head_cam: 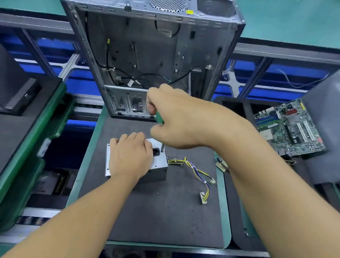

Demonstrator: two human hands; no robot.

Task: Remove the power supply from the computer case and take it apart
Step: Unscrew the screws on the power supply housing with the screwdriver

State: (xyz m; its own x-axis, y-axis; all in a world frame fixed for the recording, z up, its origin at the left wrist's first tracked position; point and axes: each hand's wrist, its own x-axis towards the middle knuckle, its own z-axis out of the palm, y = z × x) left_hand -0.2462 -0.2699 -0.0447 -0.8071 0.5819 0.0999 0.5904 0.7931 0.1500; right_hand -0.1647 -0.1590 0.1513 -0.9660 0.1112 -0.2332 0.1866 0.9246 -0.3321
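— Where is it sitting?
— The boxy grey metal power supply (158,164) is lying on the dark foam tabletop (151,215). Your left hand (130,156) is curling its fingers (125,139) over it, and your right hand (177,117) is gripping the green-handled screwdriver (159,119).
— How is it handling?
— Probably heavy, rigid and sharp-edged. Hold the casing, not the floppy yellow-and-purple wires (195,169).
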